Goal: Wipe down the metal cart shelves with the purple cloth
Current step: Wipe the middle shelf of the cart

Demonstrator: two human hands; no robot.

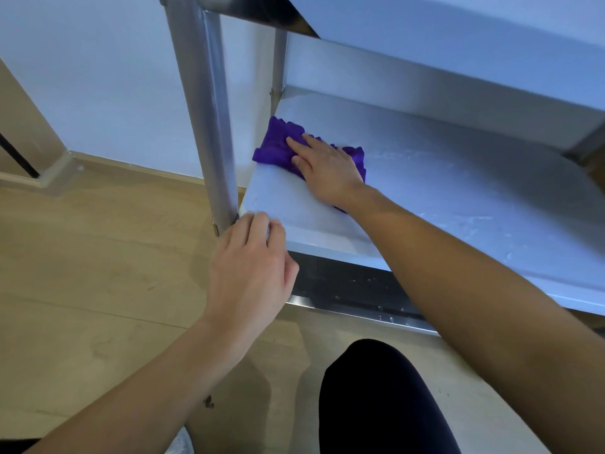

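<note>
Pressing flat on the purple cloth (pixel 278 149), the right hand (pixel 322 168) lies palm down with its fingers (pixel 294 144) spread and straight, so its grip is released: it pins the cloth to the shelf rather than clutching it. The cloth is bunched and sits at the far left corner of the lower shelf (pixel 458 204) of the metal cart, just beside the rear post (pixel 279 60) and touching the shelf's left edge. Part of the cloth shows past the fingertips and a small piece shows under the wrist.

The left hand (pixel 252 270) rests on the near left corner of the same shelf, next to the front post (pixel 206 109). Its fingers curl over the shelf's front lip, in a loose clenched hold on the edge; how far they wrap underneath cannot be told.

Pale smears and small drops of wet lie across the shelf surface to the right of the cloth. Below the shelf's front lip runs a dark metal strip (pixel 353 290) speckled with drops. An upper shelf (pixel 458 34) hangs over the back of the lower one.

The cart stands on a light wooden floor (pixel 82 273) against a white wall (pixel 98 77). A knee in dark cloth (pixel 383 398) shows at the bottom of the view, between the two forearms.
</note>
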